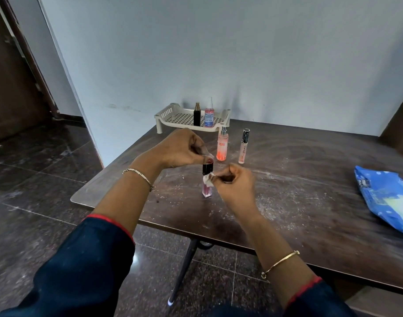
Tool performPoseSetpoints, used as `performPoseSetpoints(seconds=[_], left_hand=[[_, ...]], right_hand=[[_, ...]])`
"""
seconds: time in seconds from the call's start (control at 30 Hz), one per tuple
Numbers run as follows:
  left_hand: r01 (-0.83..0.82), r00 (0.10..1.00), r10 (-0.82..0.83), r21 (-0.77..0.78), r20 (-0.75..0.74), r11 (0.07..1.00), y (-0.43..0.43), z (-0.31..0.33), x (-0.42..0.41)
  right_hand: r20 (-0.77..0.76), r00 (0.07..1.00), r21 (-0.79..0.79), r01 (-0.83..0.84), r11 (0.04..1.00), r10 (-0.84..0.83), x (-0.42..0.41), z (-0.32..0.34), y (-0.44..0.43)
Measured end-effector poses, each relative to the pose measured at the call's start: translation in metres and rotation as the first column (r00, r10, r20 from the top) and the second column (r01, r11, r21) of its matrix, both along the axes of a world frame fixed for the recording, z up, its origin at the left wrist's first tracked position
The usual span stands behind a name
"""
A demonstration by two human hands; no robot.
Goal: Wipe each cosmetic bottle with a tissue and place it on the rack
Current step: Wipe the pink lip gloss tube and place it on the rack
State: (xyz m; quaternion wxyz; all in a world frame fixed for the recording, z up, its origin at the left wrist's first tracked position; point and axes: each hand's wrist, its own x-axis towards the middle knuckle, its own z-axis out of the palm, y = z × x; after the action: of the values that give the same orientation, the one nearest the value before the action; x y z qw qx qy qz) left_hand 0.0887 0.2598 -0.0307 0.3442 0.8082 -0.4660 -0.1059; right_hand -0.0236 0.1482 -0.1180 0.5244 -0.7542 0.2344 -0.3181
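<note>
A small pink bottle with a black cap (207,183) stands upright on the dark table (298,179). My left hand (183,148) pinches its cap from above. My right hand (232,180) presses a small white tissue (208,179) against the bottle's side just below the cap. Behind it an orange spray bottle (222,147) and a slim clear tube (243,147) stand on the table. A beige perforated rack (173,116) sits at the table's far edge against the wall, holding a black bottle (197,115) and a pink spray bottle (209,116).
A blue tissue packet (385,197) lies at the right side of the table. The table's near-left corner overhangs a dark tiled floor (47,179). A pale wall rises right behind the rack.
</note>
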Motion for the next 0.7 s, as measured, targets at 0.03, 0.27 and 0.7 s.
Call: performPoseSetpoints(seconds=[0.03, 0.27, 0.7], left_hand=[[-0.003, 1.000, 0.003, -0.001, -0.003, 1.000, 0.000, -0.001, 0.000], [0.005, 1.000, -0.005, -0.001, -0.020, 1.000, 0.000, 0.001, -0.002], [-0.006, 1.000, 0.006, 0.010, 0.011, 1.000, 0.001, 0.004, -0.005]], right_hand=[[-0.020, 1.000, 0.007, 0.000, 1.000, 0.000, -0.002, -0.004, 0.001], [0.142, 0.990, 0.074, -0.031, 0.997, 0.020, 0.000, 0.011, 0.002], [-0.204, 0.977, -0.244, -0.111, 0.963, 0.061, -0.004, -0.012, -0.006]])
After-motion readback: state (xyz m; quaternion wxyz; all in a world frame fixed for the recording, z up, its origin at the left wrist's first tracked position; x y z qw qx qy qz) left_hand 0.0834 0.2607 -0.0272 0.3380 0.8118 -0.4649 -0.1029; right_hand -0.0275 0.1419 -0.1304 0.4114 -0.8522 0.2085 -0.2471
